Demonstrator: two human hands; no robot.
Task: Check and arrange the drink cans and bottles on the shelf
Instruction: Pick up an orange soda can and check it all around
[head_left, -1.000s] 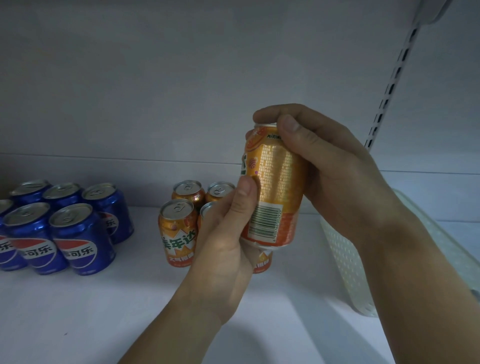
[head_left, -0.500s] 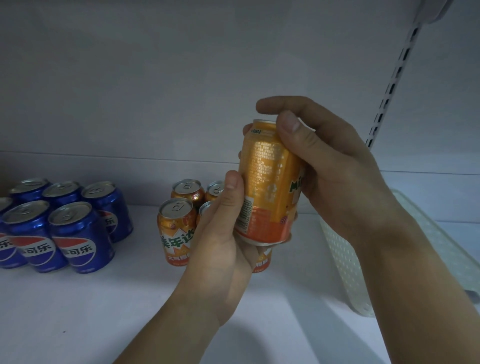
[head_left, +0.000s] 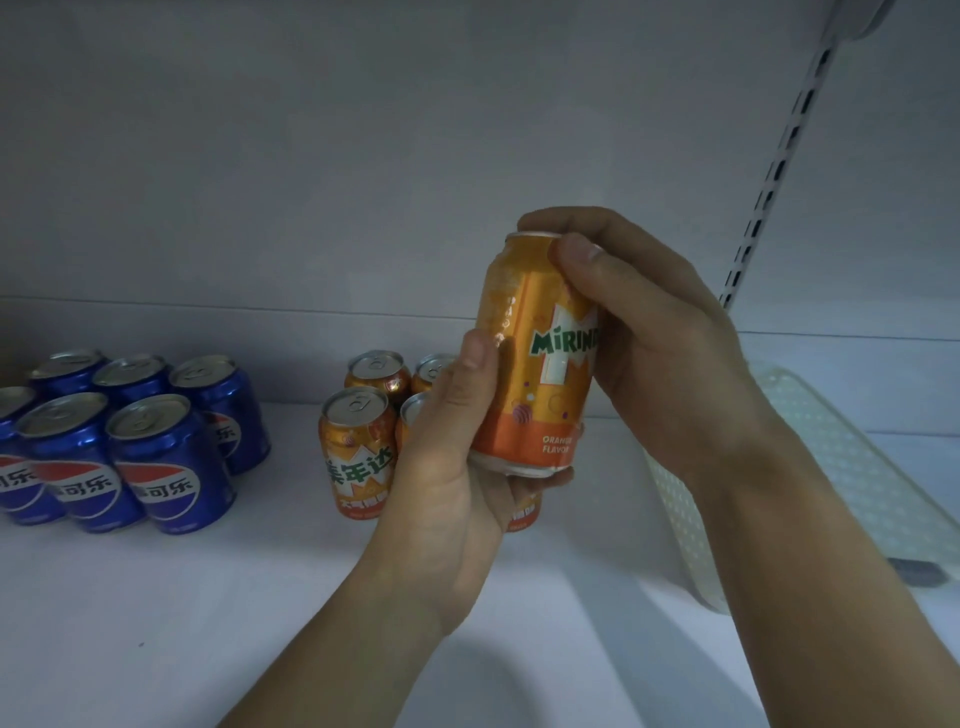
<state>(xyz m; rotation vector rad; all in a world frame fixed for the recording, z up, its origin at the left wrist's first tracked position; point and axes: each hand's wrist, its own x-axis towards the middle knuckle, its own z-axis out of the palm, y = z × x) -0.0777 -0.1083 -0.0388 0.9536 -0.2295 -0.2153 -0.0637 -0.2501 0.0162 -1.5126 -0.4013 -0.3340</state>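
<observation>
An orange Mirinda can (head_left: 535, 384) is held upright in the air above the white shelf (head_left: 156, 597), its logo side facing me. My left hand (head_left: 447, 488) cups its bottom with the thumb on the can's left side. My right hand (head_left: 654, 343) grips its top and right side. Behind my left hand stand several orange cans (head_left: 358, 447) of the same kind, partly hidden. A cluster of blue Pepsi cans (head_left: 156, 462) stands at the left of the shelf.
A white perforated tray (head_left: 841, 467) leans at the right, behind my right forearm. A slotted metal upright (head_left: 769, 192) runs up the back wall at the right. The shelf's back wall is plain white.
The held can has been rotated in both hands: a second ago its barcode faced me, then the small print, now the Mirinda logo. It sits slightly higher.
</observation>
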